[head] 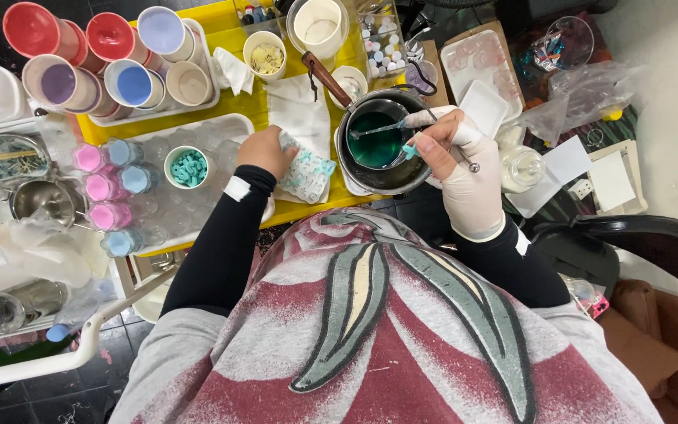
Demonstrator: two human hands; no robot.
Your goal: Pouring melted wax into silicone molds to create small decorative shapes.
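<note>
Now my gloved right hand (464, 161) pinches the dropper (390, 126) over the teal pot (378, 141); left hand (267, 151) fingers clamp the mould (306, 169) steady

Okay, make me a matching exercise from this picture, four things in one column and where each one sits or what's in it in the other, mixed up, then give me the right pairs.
Things:
1. Metal pot
2. Small white bowl
3. Right hand
4. Left hand

Descriptions:
A. Wears a pale glove and pinches a small teal piece over the pot
B. Holds teal liquid
C. Bare, resting on a white mould with teal shapes
D. Filled with small teal pieces, standing on the clear tray

Pairs: 1-B, 2-D, 3-A, 4-C
</note>
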